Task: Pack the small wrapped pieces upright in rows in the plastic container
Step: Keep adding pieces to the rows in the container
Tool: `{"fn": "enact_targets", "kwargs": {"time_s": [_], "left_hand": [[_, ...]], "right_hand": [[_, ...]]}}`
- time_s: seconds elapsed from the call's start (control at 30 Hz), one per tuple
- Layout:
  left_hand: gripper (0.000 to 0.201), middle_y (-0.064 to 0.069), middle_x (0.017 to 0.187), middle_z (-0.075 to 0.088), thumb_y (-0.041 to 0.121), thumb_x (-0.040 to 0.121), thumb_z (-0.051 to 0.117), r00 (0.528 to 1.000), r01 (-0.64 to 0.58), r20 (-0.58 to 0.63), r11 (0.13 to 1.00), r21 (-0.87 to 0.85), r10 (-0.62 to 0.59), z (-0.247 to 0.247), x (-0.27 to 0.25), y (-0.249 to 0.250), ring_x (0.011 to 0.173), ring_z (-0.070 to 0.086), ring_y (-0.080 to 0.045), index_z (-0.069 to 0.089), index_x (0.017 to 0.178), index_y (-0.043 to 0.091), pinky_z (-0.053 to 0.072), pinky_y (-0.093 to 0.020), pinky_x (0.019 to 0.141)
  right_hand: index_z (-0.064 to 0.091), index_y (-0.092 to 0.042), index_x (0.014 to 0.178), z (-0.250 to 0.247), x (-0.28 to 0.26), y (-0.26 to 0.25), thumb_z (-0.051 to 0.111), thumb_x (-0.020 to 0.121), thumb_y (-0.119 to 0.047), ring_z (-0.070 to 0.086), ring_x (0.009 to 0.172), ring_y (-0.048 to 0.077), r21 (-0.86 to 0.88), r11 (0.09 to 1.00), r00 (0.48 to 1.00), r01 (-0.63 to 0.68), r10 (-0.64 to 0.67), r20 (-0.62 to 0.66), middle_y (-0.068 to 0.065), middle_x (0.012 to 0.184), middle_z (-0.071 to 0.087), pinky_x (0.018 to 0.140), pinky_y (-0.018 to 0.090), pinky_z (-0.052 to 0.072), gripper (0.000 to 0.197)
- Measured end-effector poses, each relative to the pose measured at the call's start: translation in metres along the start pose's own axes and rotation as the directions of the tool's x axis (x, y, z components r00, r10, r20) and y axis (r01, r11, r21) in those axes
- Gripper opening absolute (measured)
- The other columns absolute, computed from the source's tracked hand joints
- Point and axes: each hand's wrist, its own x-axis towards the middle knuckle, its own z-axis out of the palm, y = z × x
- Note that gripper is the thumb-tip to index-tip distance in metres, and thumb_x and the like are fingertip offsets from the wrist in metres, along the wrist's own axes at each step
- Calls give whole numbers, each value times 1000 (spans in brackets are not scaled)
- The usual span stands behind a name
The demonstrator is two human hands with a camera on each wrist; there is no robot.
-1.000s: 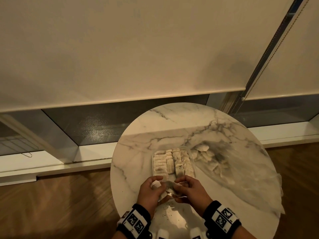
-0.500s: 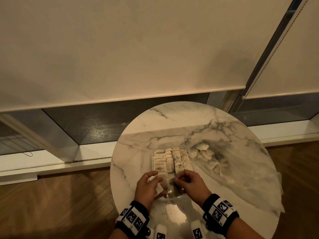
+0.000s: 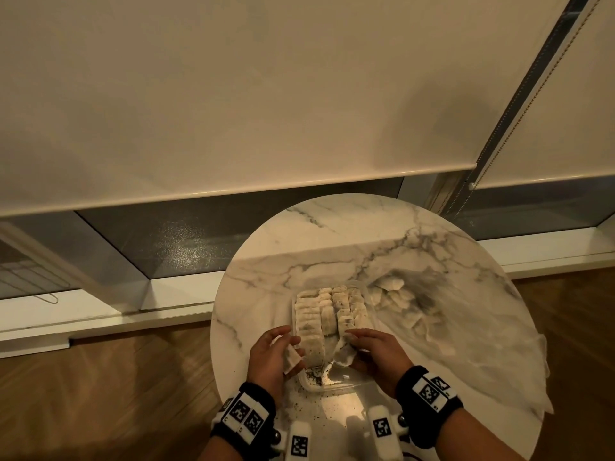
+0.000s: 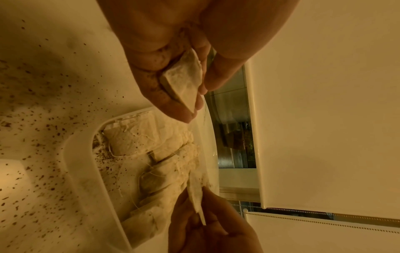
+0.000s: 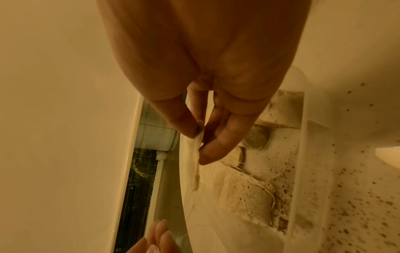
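Thumb and forefinger of the right hand (image 3: 377,356) pinch the top edge of a thin sachet (image 5: 195,164) that hangs over the near, still unfilled end of the tub (image 3: 336,385); the other fingers (image 5: 218,149) of that hand curl loosely behind it. The left hand (image 3: 271,356) cups a second, thicker piece (image 4: 184,82), gripped between thumb and curled fingers just left of the tub's near corner. Inside the tub, rows (image 3: 327,311) of the pale wrapped pieces stand on edge, filling its far part, with loose threads trailing among them. The tub sits near the front of a round marble table (image 3: 332,234), its top scattered with dark crumbs (image 4: 39,137). More loose pieces lie in a pile (image 3: 396,297) just right of the tub, on a sheet of clear plastic (image 3: 482,354)
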Motion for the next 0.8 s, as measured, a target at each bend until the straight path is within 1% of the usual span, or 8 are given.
{"fn": "enact_targets", "kwargs": {"time_s": [0.07,0.23,0.3,0.4,0.5,0.6,0.7,0.8], "left_hand": [[16,-13,92,71,8,98,55,1000,-1,-4,1000,-5,1,-1,3,3,76,67,-25,66,110,9,57,-34,62],[15,-15,97,70,9,99,54,1000,17,-26,999,-31,-18,-5,12,11,80,67,-28,65,108,9,57,-35,66],[14,-15,98,70,9,99,53,999,20,-32,999,-40,-22,-6,15,13,82,67,-29,65,108,9,56,-35,67],[14,-14,97,70,10,98,56,999,31,-27,999,-28,-31,-7,18,12,83,67,-29,66,107,9,57,-38,71],[13,-11,94,73,11,93,64,999,50,16,998,44,-50,-2,16,8,79,68,-26,69,106,10,58,-39,66],[16,-10,93,76,22,89,72,993,67,84,983,169,-82,9,11,0,83,73,-27,73,101,12,58,-38,65],[18,-12,89,77,25,88,73,989,57,118,972,229,-86,17,9,-6,82,75,-27,73,101,12,60,-39,65],[17,-16,90,76,21,88,73,992,-16,124,962,272,-19,18,12,-7,81,74,-31,72,102,10,62,-47,67]], "right_hand": [[70,6,102,1,2,0,65,90,0,71,69,27,-32,999,1000,7,-7,-7,21,86,71,59,32,58,15],[70,-1,97,1,10,-2,73,87,-10,68,74,23,-183,981,997,71,-75,-16,16,90,73,63,31,57,13],[67,1,99,1,12,-4,75,85,-9,66,73,24,-162,985,997,66,-70,-23,18,89,72,60,30,57,19],[62,1,102,2,14,-5,74,84,-3,65,67,23,-57,998,999,35,-34,11,15,80,70,60,28,58,22],[60,4,110,5,14,-3,70,85,4,66,73,26,45,999,997,10,-13,72,18,89,68,66,30,60,27],[62,3,114,11,13,-1,62,88,11,68,78,28,95,995,992,-15,3,126,20,95,66,68,30,61,27],[64,2,114,15,12,2,61,88,11,69,80,29,78,997,988,-12,0,155,20,95,66,72,31,61,28],[65,0,113,16,11,5,66,88,4,69,84,32,-21,999,985,32,-28,172,21,99,66,80,41,61,25]]}}
